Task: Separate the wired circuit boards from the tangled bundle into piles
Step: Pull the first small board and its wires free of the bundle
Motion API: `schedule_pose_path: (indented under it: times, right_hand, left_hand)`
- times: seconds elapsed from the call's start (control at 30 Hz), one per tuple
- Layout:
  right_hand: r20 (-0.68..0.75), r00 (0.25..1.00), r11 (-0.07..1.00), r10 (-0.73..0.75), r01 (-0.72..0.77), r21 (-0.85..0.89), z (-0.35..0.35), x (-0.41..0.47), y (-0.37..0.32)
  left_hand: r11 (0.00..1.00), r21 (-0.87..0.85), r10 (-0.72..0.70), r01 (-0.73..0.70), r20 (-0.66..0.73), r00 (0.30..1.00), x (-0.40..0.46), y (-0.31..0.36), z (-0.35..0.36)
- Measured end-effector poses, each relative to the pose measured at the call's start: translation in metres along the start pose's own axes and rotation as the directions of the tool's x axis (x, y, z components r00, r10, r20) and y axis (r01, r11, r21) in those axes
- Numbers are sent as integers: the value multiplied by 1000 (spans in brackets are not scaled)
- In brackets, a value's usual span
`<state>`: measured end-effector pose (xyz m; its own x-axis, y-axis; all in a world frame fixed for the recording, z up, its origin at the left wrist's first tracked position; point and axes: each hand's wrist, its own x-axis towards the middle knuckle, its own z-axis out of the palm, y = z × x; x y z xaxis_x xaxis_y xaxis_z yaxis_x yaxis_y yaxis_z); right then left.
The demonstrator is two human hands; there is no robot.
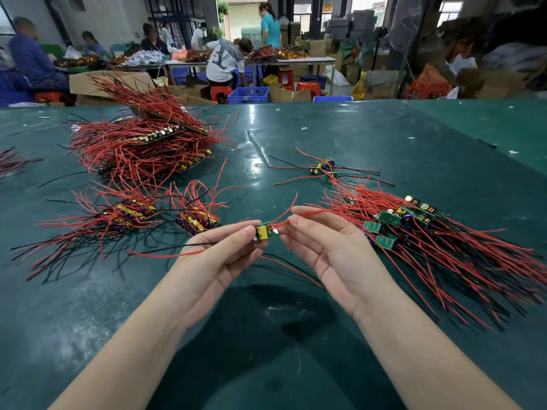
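A small green circuit board (pixel 265 234) with a yellow part and red and black wires hangs above the green table (pixel 266 335), held between both hands. My left hand (pixel 216 255) pinches its left end. My right hand (pixel 328 247) pinches the red wires at its right end. A spread pile of wired boards (pixel 414 232) lies to the right. A tall tangled bundle (pixel 148 143) sits at the back left. Two smaller piles (pixel 127 217) (pixel 198 217) lie left of my hands. A few boards (pixel 324 168) lie at centre right.
Another bit of wire bundle (pixel 11 161) shows at the far left edge. Beyond the table's far edge stand cardboard boxes (pixel 112 81), blue crates (pixel 248 94), red stools and several seated or standing people at other benches.
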<state>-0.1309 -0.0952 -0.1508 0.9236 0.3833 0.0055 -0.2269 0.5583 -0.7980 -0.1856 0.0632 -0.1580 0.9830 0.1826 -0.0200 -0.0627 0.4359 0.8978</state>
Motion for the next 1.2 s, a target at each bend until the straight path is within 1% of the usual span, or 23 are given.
schedule_pose_path:
  times: [0.13, 0.23, 0.3, 0.43, 0.63, 0.7, 0.87, 1.03, 1.1, 1.2]
  right_hand:
    - [-26, 1000, 998, -12, 10, -69, -2, 0, 0]
    - [-33, 999, 997, 4, -7, -77, -2, 0, -1]
    - [-22, 1000, 999, 9, -10, -41, -1, 1, -2]
    - [-39, 998, 994, 39, -35, 100, -2, 3, -7]
    - [-105, 985, 974, 139, -116, 195, -6, 5, -11]
    - [-122, 982, 972, 146, -119, 204, -8, 6, -12]
    - [-129, 981, 972, 148, -121, 202, -10, 7, -13]
    - [-84, 969, 928, 232, -195, 316, -9, 7, -14]
    - [-94, 966, 936, 240, -204, 286, -9, 7, -15]
    - [-130, 973, 973, 192, -171, 155, -12, 7, -15]
  left_hand:
    - [1000, -17, -14, 14, 35, 999, -1, 0, 1]
    - [1000, -4, -10, 10, 21, 1000, 0, -1, 1]
    - [1000, -5, -3, 3, 0, 1000, 0, -1, 0]
    - [1000, -22, -2, 2, -10, 1000, 1, 0, -2]
    - [999, -33, -1, 1, -8, 1000, 2, 0, -2]
    - [999, -40, 8, -8, -20, 1000, 2, 0, -3]
    - [999, -12, 50, -50, -48, 998, 3, 0, -6]
    - [997, 11, 78, -77, -56, 995, 5, 0, -7]
    - [996, 18, 85, -84, -56, 995, 5, 0, -7]
    - [996, 27, 84, -83, -58, 995, 4, 0, -7]
